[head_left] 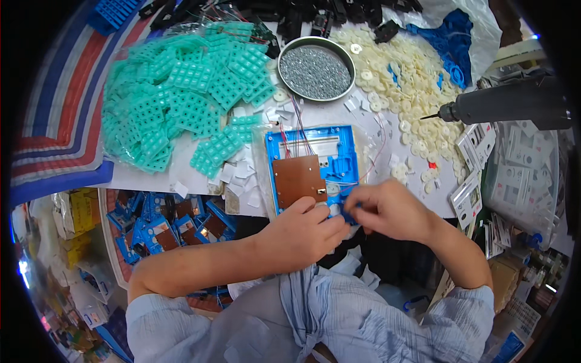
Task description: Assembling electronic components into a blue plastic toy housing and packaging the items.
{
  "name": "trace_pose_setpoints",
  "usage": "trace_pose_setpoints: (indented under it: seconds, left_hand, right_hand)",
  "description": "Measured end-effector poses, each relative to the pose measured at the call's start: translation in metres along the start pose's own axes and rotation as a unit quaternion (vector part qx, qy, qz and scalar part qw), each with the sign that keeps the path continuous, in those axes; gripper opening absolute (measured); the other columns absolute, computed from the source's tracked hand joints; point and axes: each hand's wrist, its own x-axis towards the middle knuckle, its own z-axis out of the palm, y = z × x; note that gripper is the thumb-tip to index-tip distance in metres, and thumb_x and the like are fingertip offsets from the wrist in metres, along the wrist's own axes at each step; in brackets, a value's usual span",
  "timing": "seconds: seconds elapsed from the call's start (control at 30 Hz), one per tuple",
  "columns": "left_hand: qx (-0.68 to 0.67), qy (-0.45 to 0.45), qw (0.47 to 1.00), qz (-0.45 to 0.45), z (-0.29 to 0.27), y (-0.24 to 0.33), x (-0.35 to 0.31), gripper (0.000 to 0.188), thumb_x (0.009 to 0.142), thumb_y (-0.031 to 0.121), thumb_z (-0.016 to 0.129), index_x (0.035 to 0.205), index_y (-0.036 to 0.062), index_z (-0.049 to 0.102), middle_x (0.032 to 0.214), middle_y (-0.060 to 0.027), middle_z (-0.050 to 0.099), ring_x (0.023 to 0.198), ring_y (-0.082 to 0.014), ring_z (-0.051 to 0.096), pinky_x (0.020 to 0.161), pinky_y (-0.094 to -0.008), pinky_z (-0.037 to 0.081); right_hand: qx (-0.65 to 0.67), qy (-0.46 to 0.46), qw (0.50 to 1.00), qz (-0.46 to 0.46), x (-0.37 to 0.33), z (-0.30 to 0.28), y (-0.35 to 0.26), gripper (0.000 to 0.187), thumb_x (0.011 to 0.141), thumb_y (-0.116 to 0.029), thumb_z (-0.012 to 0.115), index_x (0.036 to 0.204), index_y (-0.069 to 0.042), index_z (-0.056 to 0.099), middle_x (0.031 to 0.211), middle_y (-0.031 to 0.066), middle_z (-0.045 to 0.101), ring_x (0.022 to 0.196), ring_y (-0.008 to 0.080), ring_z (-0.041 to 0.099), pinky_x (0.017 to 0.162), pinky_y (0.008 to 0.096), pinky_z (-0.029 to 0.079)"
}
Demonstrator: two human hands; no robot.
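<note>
A blue plastic housing (347, 151) lies open-side up on the table before me, with a brown circuit board (295, 176) over its left and middle part. Thin coloured wires (298, 115) run out past its far edge. My left hand (302, 233) is closed with bent fingers at the housing's near edge, just below the board. Beside it, over the near right corner, my right hand (390, 209) is closed in a pinch; whatever lies between its fingertips is hidden. A thin pink wire (380, 151) loops across the housing's right side.
Beyond the housing stands a round metal dish (283, 71) of small screws. Turquoise keypads (181, 91) heap at left, cream discs (405, 78) at right. An electric screwdriver (508, 106) juts in from the right. More blue housings (160, 233) fill a bin at lower left.
</note>
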Motion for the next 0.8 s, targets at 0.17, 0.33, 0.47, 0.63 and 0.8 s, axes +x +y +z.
trace_pose_setpoints:
  seconds: [0.17, 0.33, 0.47, 0.63, 0.8]
  left_hand:
    - [-0.097, 0.133, 0.982, -0.089, -0.013, -0.014, -0.005, 0.039, 0.074, 0.009, 0.072, 0.112, 0.0051, 0.066, 0.105, -0.0091, 0.062, 0.094, -0.0279, 0.06, 0.081, -0.0426, 0.046]
    - [-0.043, 0.185, 0.967, -0.172, -0.007, -0.036, -0.012, 0.029, 0.075, 0.007, 0.073, 0.102, 0.0041, 0.064, 0.104, -0.0119, 0.062, 0.091, -0.0326, 0.061, 0.077, -0.044, 0.049]
    - [-0.053, 0.184, 0.965, -0.177, -0.009, -0.036, -0.016, 0.026, 0.076, 0.006, 0.074, 0.099, 0.0032, 0.065, 0.103, -0.0121, 0.062, 0.092, -0.0329, 0.062, 0.077, -0.0425, 0.051]
    - [-0.068, 0.217, 0.958, -0.172, -0.008, -0.04, -0.013, 0.025, 0.075, 0.004, 0.074, 0.098, 0.0037, 0.065, 0.104, -0.0123, 0.063, 0.094, -0.0324, 0.064, 0.08, -0.0416, 0.053]
    - [-0.094, 0.257, 0.938, -0.211, -0.019, -0.053, -0.016, 0.02, 0.079, 0.007, 0.073, 0.097, 0.0031, 0.065, 0.102, -0.0128, 0.064, 0.094, -0.0318, 0.064, 0.081, -0.0401, 0.052]
  right_hand:
    - [-0.18, 0.207, 0.955, -0.111, 0.077, 0.002, -0.022, 0.018, 0.085, -0.02, 0.069, 0.085, -0.002, 0.069, 0.072, 0.0176, 0.069, 0.067, 0.0341, 0.07, 0.062, 0.0432, 0.055]
    - [-0.222, 0.218, 0.944, -0.107, 0.108, 0.011, -0.019, 0.021, 0.084, -0.021, 0.071, 0.086, 0.0, 0.07, 0.072, 0.0175, 0.069, 0.067, 0.0352, 0.069, 0.061, 0.0449, 0.054]
    - [-0.046, 0.201, 0.972, -0.116, 0.091, 0.01, -0.018, 0.015, 0.083, -0.018, 0.073, 0.084, -0.003, 0.071, 0.073, 0.0126, 0.068, 0.068, 0.0335, 0.067, 0.064, 0.0431, 0.054]
    - [-0.165, 0.245, 0.926, -0.235, 0.065, 0.033, -0.007, 0.014, 0.078, -0.01, 0.076, 0.092, -0.007, 0.075, 0.098, 0.0063, 0.068, 0.101, 0.0287, 0.061, 0.081, 0.0373, 0.053]
    - [-0.225, 0.241, 0.911, -0.249, 0.054, 0.044, -0.014, 0.026, 0.077, -0.01, 0.075, 0.101, 0.0, 0.074, 0.109, 0.0118, 0.064, 0.108, 0.0331, 0.059, 0.086, 0.039, 0.054]
